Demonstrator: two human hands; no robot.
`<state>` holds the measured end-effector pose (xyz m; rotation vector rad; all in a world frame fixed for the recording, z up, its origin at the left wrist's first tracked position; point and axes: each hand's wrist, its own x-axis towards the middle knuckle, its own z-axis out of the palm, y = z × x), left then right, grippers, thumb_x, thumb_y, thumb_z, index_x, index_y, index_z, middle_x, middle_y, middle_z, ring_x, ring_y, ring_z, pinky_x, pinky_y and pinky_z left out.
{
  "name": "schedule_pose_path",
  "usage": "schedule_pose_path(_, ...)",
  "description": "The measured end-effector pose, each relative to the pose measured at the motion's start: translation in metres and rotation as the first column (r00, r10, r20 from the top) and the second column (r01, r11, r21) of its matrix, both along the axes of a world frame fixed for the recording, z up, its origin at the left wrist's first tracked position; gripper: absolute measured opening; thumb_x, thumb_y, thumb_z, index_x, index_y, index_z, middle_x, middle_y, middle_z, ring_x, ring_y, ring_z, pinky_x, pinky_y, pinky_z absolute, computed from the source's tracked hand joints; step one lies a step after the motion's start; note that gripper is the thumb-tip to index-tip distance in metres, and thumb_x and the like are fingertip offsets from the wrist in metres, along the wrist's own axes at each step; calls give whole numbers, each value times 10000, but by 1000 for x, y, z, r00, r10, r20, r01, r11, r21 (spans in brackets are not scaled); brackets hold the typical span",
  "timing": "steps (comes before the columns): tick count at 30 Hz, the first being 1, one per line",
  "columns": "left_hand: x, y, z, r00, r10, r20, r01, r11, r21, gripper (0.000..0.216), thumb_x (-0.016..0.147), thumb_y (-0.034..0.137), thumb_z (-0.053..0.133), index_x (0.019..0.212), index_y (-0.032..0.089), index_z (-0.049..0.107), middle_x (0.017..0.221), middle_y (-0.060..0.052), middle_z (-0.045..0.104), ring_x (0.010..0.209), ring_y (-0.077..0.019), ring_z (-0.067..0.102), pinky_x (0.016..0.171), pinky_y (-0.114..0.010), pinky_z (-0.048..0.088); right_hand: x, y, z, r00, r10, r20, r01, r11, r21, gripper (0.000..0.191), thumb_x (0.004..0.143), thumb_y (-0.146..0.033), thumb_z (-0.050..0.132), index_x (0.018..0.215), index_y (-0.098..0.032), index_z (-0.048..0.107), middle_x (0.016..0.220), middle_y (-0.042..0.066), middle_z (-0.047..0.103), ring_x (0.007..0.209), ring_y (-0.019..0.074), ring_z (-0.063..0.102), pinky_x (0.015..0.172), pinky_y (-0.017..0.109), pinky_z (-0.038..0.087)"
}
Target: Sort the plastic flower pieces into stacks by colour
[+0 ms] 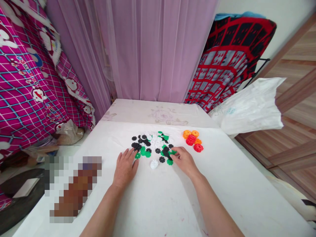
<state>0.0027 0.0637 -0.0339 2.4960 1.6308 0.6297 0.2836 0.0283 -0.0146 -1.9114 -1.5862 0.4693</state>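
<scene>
Small notched plastic discs, the snowflake building kind, lie heaped in the middle of the table. My left hand (125, 167) rests palm down with its fingers stretched out, the tips touching or close to several black discs (136, 146) and green discs (145, 153). Between the thumb and fingers of my right hand (184, 160) is a green disc (173, 152), at the right edge of the heap. Black discs sit right beside those fingertips. Clear white discs (156, 142) spread behind, and a small white cluster (154, 164) lies nearer me, between both hands.
Orange discs (195, 133) and red discs (191, 140) are grouped right of the heap. The white table (153, 207) has a floral strip at its far end. A white plastic bag (251, 107) stands at the right edge. At left lies a blurred-out item (76, 191).
</scene>
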Motion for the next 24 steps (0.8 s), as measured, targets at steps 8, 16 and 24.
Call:
schedule_pose_path(8,1,0,2,1000,4,-19,-4,1000,-18,424,936,301,399,1313,211,569,1426,-91,544,1349,-312,452,1114,-566,329,9,43,6,934,-191,301,221,973,-69,338,863,-315,539,1163,-212,654,1124,101,651,967,215,637,792,300,473)
schedule_pose_path(16,1,0,1,1000,9,-18,-9,1000,-11,411,932,298,418,1305,225,575,1425,-87,546,1348,-301,456,1116,-557,330,5,64,15,911,-175,373,271,936,-223,336,853,-388,539,1119,-234,674,1142,108,640,994,234,633,716,286,452)
schedule_pose_path(24,1,-1,2,1000,1,-21,-1,1000,-16,426,936,294,408,1326,214,560,1427,-89,544,1350,-303,453,1118,-566,328,5,37,1,954,-300,19,300,953,-33,354,789,-388,594,1095,-229,674,895,19,695,812,190,646,773,310,475)
